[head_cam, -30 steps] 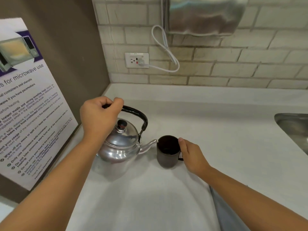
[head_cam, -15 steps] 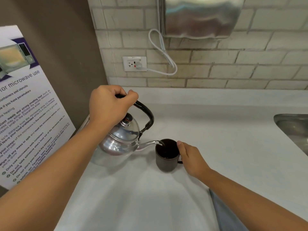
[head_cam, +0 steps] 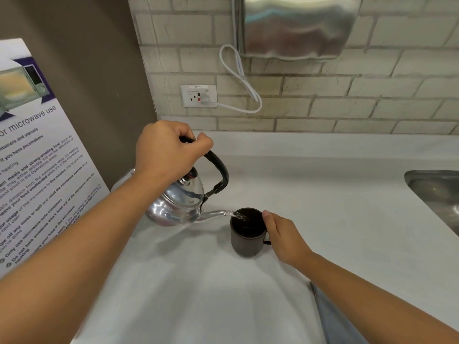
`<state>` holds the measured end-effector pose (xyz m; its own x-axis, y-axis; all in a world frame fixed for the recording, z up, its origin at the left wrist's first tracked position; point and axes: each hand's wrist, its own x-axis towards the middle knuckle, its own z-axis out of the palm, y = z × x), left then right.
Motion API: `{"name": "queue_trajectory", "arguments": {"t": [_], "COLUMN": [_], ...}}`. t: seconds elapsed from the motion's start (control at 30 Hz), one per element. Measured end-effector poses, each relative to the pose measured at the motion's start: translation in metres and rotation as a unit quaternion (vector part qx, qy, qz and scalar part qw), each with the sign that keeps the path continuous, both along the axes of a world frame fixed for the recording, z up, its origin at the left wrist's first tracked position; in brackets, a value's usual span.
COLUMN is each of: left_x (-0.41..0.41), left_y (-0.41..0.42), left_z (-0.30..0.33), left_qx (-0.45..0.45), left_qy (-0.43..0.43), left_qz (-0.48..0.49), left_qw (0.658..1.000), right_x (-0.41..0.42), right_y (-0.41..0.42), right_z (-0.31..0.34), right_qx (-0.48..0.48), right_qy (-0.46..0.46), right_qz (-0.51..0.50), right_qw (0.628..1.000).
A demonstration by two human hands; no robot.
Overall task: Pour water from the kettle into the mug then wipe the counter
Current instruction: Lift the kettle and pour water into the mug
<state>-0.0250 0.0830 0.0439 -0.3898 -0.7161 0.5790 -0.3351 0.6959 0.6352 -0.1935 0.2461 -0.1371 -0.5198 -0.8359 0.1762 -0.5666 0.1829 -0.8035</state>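
A shiny metal kettle (head_cam: 177, 203) with a black handle hangs tilted to the right above the white counter (head_cam: 335, 219). My left hand (head_cam: 166, 151) grips its handle from above. Its spout reaches over the rim of a dark brown mug (head_cam: 246, 234) that stands on the counter, and water runs from the spout into the mug. My right hand (head_cam: 283, 235) holds the mug at its right side, fingers around the handle, thumb near the rim. A grey-blue cloth (head_cam: 335, 319) lies at the counter's near edge under my right forearm.
A microwave-use poster (head_cam: 34, 165) leans against the brown wall on the left. A steel sink (head_cam: 439, 194) is set in the counter at the right. On the brick wall hang a metal dispenser (head_cam: 298, 26), a socket (head_cam: 198, 96) and a white cord (head_cam: 241, 80).
My left hand has lifted the kettle off the counter and tilted it toward the mug; its spout now reaches over the rim and water flows. My right hand has stayed on the mug.
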Motion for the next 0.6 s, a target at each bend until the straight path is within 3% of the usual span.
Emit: {"name": "queue_trajectory", "arguments": {"t": [0.6], "left_x": [-0.008], "left_y": [0.007], "left_z": [0.011], "left_qx": [-0.058], "left_qy": [-0.051], "left_qz": [0.006], "left_qw": [0.997], "right_x": [-0.001], "right_y": [0.001], "right_z": [0.001], "right_qx": [0.009], "right_qy": [0.004], "right_qz": [0.000], "right_qw": [1.000]}}
